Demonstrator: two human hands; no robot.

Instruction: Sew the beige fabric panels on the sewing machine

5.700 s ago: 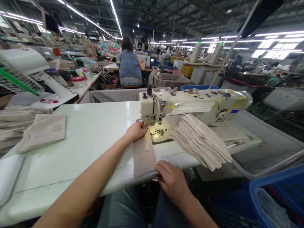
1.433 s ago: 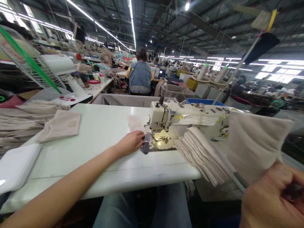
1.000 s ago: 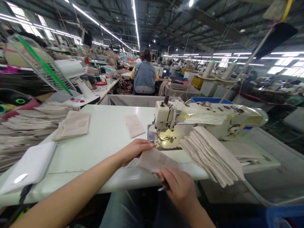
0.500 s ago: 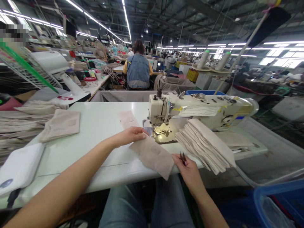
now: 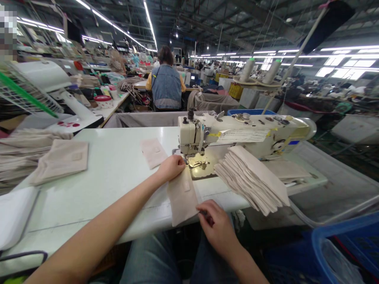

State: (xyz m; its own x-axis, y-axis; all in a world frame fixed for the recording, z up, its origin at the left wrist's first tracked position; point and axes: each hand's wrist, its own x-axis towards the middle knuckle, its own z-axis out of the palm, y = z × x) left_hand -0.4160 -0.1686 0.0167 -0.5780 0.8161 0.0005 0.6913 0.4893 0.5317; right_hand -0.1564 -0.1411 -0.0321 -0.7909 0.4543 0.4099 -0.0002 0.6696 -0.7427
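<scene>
A beige fabric piece (image 5: 182, 195) with a small sewn patch lies on the white table (image 5: 112, 173), its far end under the needle of the cream sewing machine (image 5: 237, 134). My left hand (image 5: 171, 167) presses its far left corner, fingers curled. At the near right corner my right hand (image 5: 216, 227) pinches the cloth edge and also holds small thread snips. Another beige piece (image 5: 153, 152) lies flat to the left of the machine head.
A fanned stack of beige pieces (image 5: 251, 177) rests right of the needle. More stacks (image 5: 44, 157) lie at the table's left. A blue bin (image 5: 346, 248) stands at lower right. A person in a denim vest (image 5: 166, 81) sits ahead, back turned.
My right hand took a new piece from the right and laid it on the table. Both hands then turned it and slid its far end under the needle; the sewn piece stays left.
</scene>
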